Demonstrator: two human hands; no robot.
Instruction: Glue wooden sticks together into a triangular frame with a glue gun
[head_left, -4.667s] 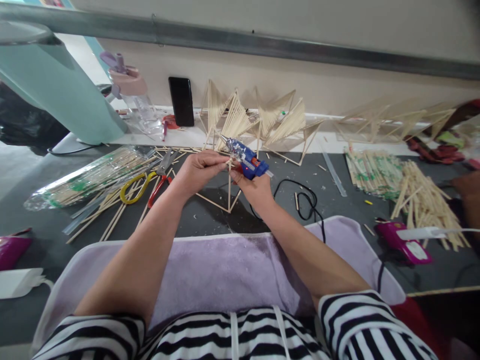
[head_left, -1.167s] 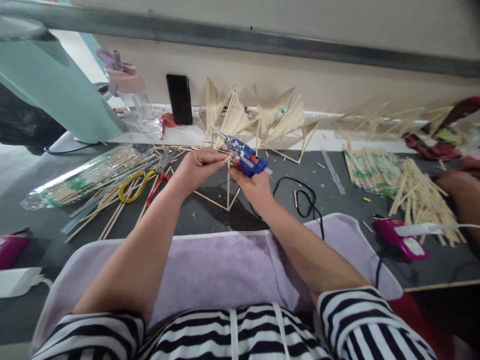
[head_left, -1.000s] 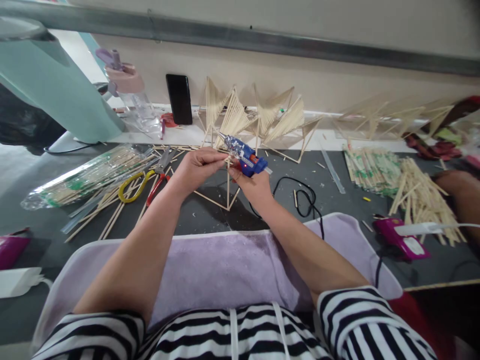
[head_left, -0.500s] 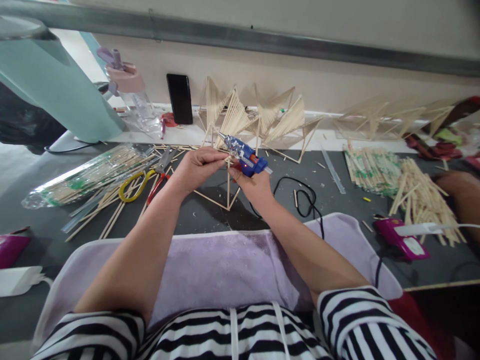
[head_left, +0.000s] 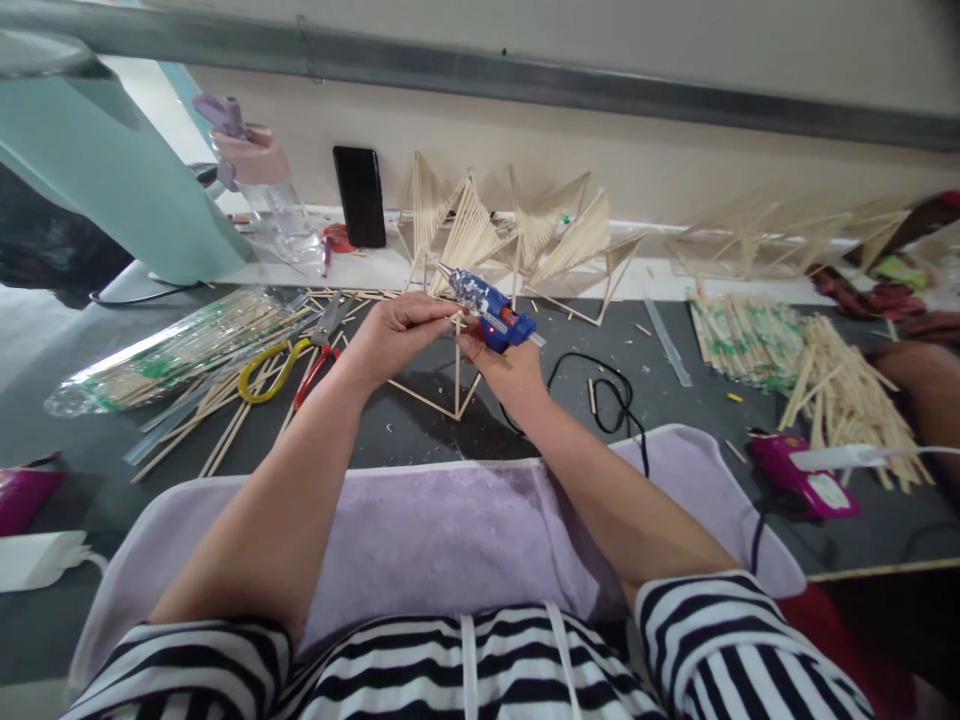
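Observation:
My left hand (head_left: pixel 401 340) is closed, its fingertips pinching the top of a thin wooden stick frame (head_left: pixel 457 380). That frame stands on the dark table with an upright stick and slanting sticks meeting at a lower corner. In my right hand (head_left: pixel 514 372) is a blue glue gun (head_left: pixel 491 312), its nozzle pointing up and left. White residue coats the front of the gun, and a small red light glows on it. The fingertips of both hands almost meet at the frame's top joint. Just behind are finished-looking fan-shaped stick structures (head_left: pixel 472 225).
Scissors (head_left: pixel 277 375) and bagged sticks (head_left: pixel 180 350) lie at left, near a tilted teal tumbler (head_left: pixel 112 170), a clear bottle (head_left: pixel 270 190) and a phone (head_left: pixel 360 197). Stick piles (head_left: pixel 847 400) and a pink device (head_left: pixel 802 475) sit right. A black cord (head_left: pixel 611 380) curls beside my right hand. Another person's arm (head_left: pixel 926 375) shows far right.
My hands, the glue gun and the stick frame hold almost the same position. At far right, the other person's hand has come further into view.

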